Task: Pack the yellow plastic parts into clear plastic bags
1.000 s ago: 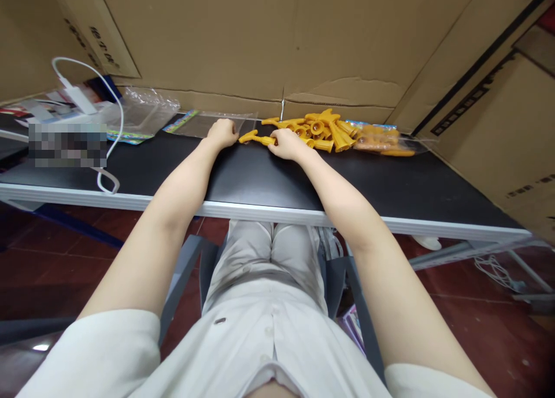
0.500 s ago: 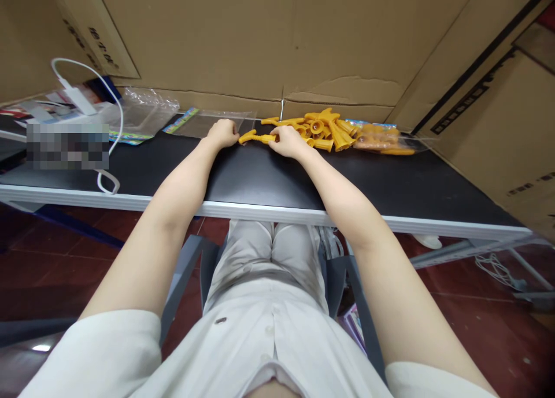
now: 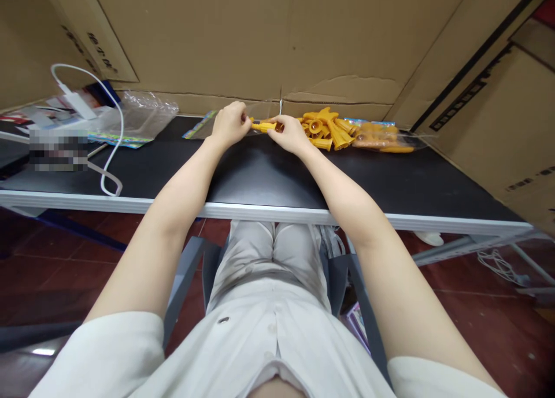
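Observation:
My left hand [image 3: 229, 124] and my right hand [image 3: 289, 134] are both closed on one yellow plastic toy [image 3: 263, 126], held level between them just above the black table [image 3: 269, 178]. My left hand also pinches the mouth of a clear plastic bag [image 3: 203, 126] that lies flat under it. Just right of my right hand lies a pile of the same yellow toys [image 3: 327, 129]. Beyond that pile lies a filled clear bag of yellow toys [image 3: 380, 139].
Crumpled clear bags [image 3: 139, 117] lie at the back left beside a white charger and cable [image 3: 104, 126] and some papers. Cardboard walls [image 3: 260, 39] close the table's back and right side. Grey chair arms show below the table edge.
Both hands lifted off the table with the yellow toy and drew closer together. My left hand now grips the toy's left end, with the bag mouth raised.

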The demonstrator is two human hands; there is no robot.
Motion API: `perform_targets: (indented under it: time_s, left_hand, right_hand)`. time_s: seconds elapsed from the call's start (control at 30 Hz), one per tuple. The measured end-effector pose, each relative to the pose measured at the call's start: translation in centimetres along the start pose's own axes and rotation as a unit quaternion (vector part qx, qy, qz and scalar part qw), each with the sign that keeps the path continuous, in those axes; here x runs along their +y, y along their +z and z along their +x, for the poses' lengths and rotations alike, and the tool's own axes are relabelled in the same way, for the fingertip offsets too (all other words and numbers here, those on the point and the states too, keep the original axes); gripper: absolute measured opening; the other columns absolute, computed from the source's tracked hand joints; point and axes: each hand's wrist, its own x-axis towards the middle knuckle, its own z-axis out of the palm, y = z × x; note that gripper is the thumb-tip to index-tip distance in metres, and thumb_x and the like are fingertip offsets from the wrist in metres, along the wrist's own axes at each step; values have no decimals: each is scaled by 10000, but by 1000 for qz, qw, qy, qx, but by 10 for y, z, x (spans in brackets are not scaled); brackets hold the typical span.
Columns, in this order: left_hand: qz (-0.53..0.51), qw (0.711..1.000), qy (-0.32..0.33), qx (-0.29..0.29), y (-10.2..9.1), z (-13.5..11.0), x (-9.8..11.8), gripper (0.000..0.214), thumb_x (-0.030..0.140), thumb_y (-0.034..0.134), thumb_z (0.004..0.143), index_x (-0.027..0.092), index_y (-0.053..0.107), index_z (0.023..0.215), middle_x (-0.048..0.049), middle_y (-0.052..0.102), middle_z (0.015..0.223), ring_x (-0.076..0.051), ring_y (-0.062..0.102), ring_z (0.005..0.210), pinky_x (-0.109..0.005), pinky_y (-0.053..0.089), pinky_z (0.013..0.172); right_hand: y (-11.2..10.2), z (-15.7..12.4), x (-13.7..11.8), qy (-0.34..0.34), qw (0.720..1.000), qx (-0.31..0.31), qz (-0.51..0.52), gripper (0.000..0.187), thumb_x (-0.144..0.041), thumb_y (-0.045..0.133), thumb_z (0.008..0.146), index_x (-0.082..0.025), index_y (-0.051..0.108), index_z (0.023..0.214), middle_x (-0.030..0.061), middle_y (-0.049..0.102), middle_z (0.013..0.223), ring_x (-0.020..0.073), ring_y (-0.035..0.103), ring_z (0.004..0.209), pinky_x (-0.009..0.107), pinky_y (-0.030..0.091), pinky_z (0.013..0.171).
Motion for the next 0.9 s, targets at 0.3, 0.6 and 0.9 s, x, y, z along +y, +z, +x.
perform_targets:
  time_s: [0.3,0.6,0.9]
  left_hand:
    - [-9,996,84,9,12,-8,26,297,235,531,1004,220,708,1242,-140,729,1294,-356,695,1287,-478,520,1098]
    - [-8,990,130,-61,16,-5,22,259,299,574,989,156,768,1084,-189,735,1371,-356,700,1266,-490,477,1181]
    - [-40,982,-186,-14,7,10,-59,680,677,485,1051,199,641,1508,-265,600,1618,-467,485,1580,-654,329,1303]
  right_hand:
    - [1,-3,-9,-25,1000,-3,2,452,-249,616,954,-150,770,1367,151,789,1323,317,712,1222,447,541,1120]
    - [10,-7,-6,-10,994,-113,12,354,-309,701,924,-90,806,1182,149,828,1129,285,750,1048,367,556,981]
    - [10,-6,-5,-22,992,-126,3,516,-228,716,905,-56,774,1387,178,806,1251,294,760,1140,384,558,1066]
